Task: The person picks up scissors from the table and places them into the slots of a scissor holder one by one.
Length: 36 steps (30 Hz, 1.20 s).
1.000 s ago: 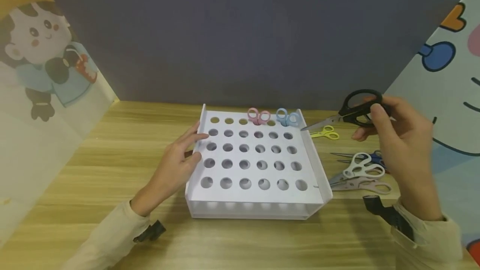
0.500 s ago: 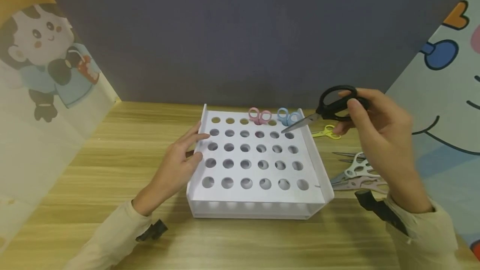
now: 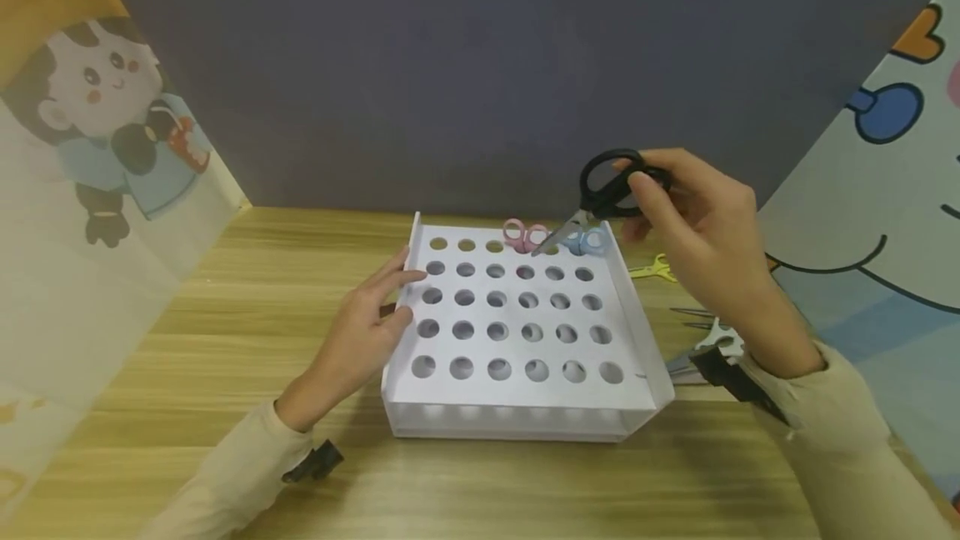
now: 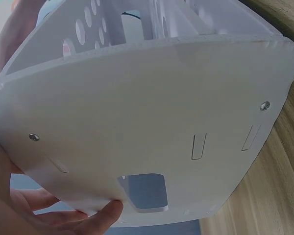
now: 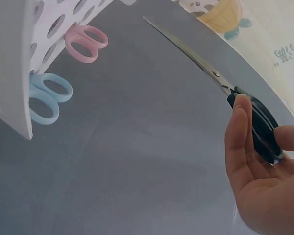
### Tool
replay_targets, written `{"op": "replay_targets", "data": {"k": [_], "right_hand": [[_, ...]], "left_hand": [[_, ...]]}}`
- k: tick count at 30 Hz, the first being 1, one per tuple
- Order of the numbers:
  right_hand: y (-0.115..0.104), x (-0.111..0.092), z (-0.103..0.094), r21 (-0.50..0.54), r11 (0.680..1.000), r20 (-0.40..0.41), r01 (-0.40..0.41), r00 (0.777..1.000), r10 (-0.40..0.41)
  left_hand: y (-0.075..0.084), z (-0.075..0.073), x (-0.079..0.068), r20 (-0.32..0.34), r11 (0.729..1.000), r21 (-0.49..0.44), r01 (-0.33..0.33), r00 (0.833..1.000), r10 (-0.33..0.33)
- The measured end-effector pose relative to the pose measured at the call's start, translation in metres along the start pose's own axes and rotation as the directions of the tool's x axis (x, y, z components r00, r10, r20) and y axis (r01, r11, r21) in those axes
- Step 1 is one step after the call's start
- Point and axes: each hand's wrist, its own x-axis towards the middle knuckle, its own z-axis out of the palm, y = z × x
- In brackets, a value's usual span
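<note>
My right hand (image 3: 697, 223) pinches black-handled scissors (image 3: 617, 190) by the handle, thumb on one side and fingers on the other. Their closed blades (image 5: 186, 54) slant down and left over the back row of a white holed rack (image 3: 517, 394). In that row sit pink scissors (image 5: 85, 44) and light blue scissors (image 5: 48, 98), handles up; the black pair overlaps the blue one in the head view. My left hand (image 3: 363, 327) rests against the rack's left side, fingers stretched, one reaching over the edge. In the left wrist view its thumb (image 4: 108, 215) touches the side panel (image 4: 132, 107) beside a square cutout.
Right of the rack, yellow scissors (image 3: 655, 268) lie on the wooden table (image 3: 480, 490). Nearer me are white-handled scissors (image 3: 722, 340) among other blades, partly hidden by my right arm. A dark grey panel (image 3: 450, 73) stands behind; cartoon-printed walls flank both sides.
My right hand has carried the black scissors leftward and slightly up, from beside the rack to over its back row. The left hand stays at the rack's left side.
</note>
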Motion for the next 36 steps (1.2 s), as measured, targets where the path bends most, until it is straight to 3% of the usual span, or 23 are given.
{"op": "replay_targets", "data": {"k": [18,29,36], "right_hand": [[0.022,0.041,0.040,-0.145,0.989,0.117,-0.028,0.992,0.045],[0.042,0.066,0.073,-0.157,0.984,0.233,-0.084,0.965,0.119],[0.048,0.074,0.094,-0.187,0.980,0.315,-0.069,0.940,0.127]], "left_hand": [[-0.003,0.002,-0.001,-0.014,1.000,0.018,-0.003,1.000,0.003],[-0.001,0.001,-0.002,-0.015,1.000,0.016,-0.009,1.000,0.009],[-0.001,0.002,0.000,-0.021,1.000,0.019,-0.021,1.000,0.022]]}}
